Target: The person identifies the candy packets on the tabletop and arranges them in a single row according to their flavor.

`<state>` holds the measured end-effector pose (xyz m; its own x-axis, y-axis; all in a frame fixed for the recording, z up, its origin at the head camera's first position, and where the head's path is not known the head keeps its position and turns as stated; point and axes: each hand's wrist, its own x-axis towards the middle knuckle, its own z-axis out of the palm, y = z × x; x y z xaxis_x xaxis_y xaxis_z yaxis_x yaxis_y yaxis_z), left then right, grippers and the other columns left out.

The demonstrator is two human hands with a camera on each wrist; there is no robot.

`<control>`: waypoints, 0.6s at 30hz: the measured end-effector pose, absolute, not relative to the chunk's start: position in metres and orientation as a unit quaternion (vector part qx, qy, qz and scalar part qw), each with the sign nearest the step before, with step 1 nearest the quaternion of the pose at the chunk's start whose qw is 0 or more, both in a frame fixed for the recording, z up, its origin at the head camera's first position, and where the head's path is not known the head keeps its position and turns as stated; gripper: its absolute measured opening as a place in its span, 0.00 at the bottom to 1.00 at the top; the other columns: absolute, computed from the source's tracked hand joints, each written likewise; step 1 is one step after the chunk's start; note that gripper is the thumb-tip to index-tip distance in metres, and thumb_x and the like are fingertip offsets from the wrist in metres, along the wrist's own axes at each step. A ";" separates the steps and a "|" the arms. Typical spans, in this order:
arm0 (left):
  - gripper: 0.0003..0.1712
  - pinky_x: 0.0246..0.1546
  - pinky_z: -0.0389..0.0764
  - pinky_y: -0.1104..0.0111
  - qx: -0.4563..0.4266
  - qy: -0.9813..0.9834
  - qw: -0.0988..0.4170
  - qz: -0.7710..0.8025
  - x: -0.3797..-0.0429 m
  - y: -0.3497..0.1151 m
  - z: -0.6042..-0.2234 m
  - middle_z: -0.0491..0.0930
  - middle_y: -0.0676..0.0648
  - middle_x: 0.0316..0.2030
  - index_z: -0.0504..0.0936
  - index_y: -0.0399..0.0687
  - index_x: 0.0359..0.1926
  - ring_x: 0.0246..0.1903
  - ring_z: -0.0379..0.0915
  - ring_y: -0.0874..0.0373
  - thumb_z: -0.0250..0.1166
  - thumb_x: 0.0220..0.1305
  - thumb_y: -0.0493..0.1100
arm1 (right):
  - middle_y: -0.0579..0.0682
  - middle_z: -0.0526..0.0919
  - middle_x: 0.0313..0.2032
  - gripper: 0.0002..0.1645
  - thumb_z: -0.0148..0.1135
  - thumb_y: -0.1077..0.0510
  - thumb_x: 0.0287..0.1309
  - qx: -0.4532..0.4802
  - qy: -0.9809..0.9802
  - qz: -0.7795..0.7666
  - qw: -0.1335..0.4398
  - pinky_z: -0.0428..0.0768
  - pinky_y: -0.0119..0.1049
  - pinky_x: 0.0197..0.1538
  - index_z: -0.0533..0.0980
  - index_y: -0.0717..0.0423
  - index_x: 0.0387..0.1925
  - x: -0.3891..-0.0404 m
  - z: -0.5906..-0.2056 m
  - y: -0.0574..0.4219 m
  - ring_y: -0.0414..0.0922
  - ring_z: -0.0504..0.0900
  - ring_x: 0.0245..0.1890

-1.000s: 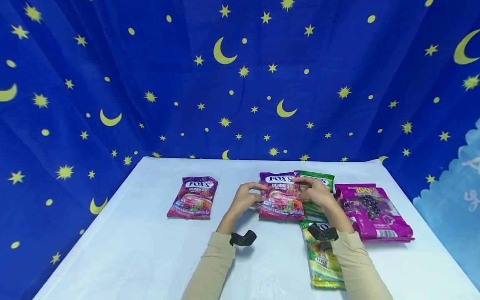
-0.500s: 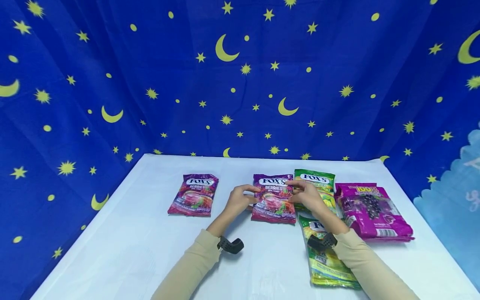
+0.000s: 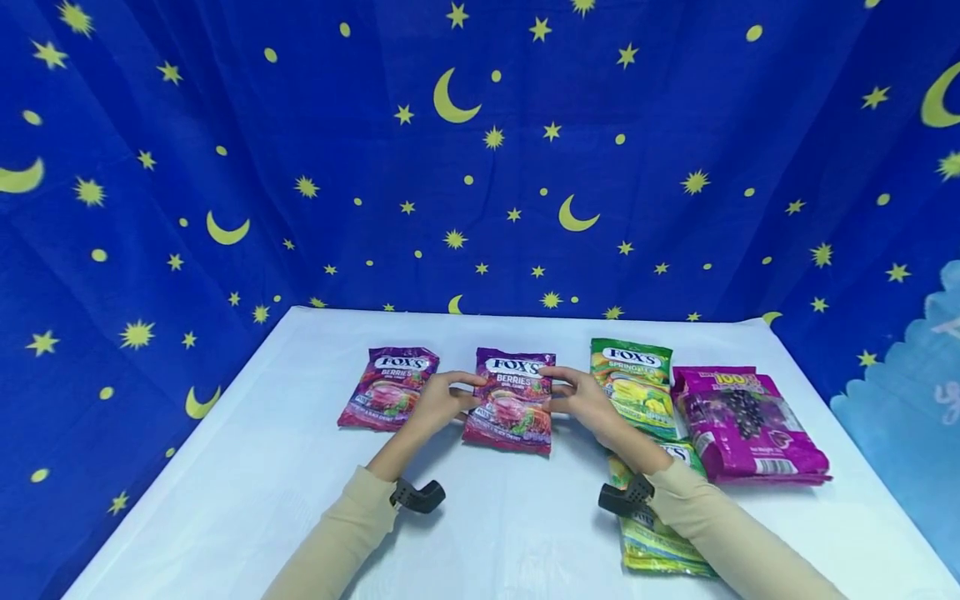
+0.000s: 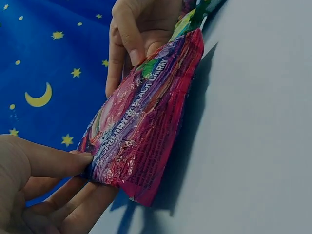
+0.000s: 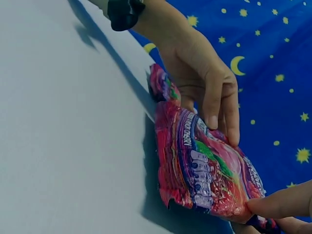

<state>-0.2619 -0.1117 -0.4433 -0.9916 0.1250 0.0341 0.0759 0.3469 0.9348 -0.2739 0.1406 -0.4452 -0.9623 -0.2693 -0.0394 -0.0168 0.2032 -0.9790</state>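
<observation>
Between my two hands is a purple bag of berry candy [image 3: 512,408], its printed front facing up. My left hand [image 3: 442,402] pinches its left edge, thumb on the front and fingers behind, as the left wrist view shows with the bag [image 4: 136,117]. At the opposite edge my right hand [image 3: 581,404] pinches it the same way. In both wrist views the bag's lower end is close over the white table and casts a shadow. A second purple bag of berry candy [image 3: 390,387] lies left of it, partly behind my left hand.
On the right lie a green candy bag [image 3: 633,387] and, nearer, another green-yellow candy bag [image 3: 660,550] partly under my right forearm. Beside them is a magenta grape-print pack [image 3: 750,425]. A blue star-patterned cloth [image 3: 510,167] hangs behind the white table [image 3: 225,500].
Both hands have carried the purple candy bag leftward, away from the green bag it overlapped and toward the other purple bag. The green bag's front now shows fully.
</observation>
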 end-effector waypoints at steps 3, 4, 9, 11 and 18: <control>0.16 0.28 0.84 0.64 0.059 0.829 0.004 0.556 -0.260 -0.121 -0.440 0.82 0.38 0.46 0.85 0.39 0.46 0.36 0.82 0.50 0.68 0.55 0.28 | 0.63 0.69 0.63 0.38 0.64 0.75 0.48 -0.104 0.758 -0.634 0.108 0.81 0.39 0.48 0.69 0.64 0.63 -0.275 -0.444 0.131 0.55 0.78 0.53; 0.16 0.27 0.84 0.64 0.055 0.831 -0.001 0.554 -0.260 -0.124 -0.439 0.82 0.38 0.46 0.85 0.39 0.45 0.36 0.82 0.50 0.68 0.55 0.28 | 0.63 0.69 0.63 0.38 0.64 0.75 0.47 -0.107 0.756 -0.636 0.109 0.81 0.39 0.49 0.68 0.65 0.64 -0.276 -0.444 0.127 0.56 0.78 0.54; 0.16 0.27 0.84 0.64 0.036 0.839 -0.017 0.543 -0.258 -0.137 -0.433 0.82 0.37 0.45 0.86 0.39 0.45 0.34 0.82 0.51 0.68 0.54 0.28 | 0.64 0.69 0.63 0.40 0.64 0.78 0.44 -0.105 0.746 -0.649 0.105 0.79 0.40 0.52 0.68 0.67 0.63 -0.283 -0.444 0.109 0.58 0.75 0.56; 0.16 0.27 0.84 0.63 0.031 0.842 -0.014 0.538 -0.259 -0.142 -0.430 0.82 0.38 0.45 0.86 0.40 0.46 0.32 0.81 0.53 0.68 0.54 0.28 | 0.64 0.70 0.62 0.39 0.63 0.78 0.43 -0.107 0.747 -0.648 0.101 0.79 0.40 0.52 0.68 0.68 0.62 -0.286 -0.445 0.102 0.58 0.76 0.56; 0.16 0.27 0.84 0.63 0.008 0.858 -0.007 0.514 -0.260 -0.160 -0.427 0.84 0.41 0.37 0.86 0.42 0.47 0.25 0.78 0.56 0.67 0.57 0.30 | 0.64 0.72 0.59 0.38 0.61 0.80 0.43 -0.117 0.742 -0.651 0.104 0.81 0.39 0.49 0.68 0.69 0.61 -0.291 -0.450 0.078 0.56 0.78 0.53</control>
<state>-0.2603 -0.1603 -0.4268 -0.9998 0.0066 0.0196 0.0204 0.4710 0.8819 -0.2912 0.0784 -0.4502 -0.9507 -0.3101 -0.0019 -0.0386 0.1243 -0.9915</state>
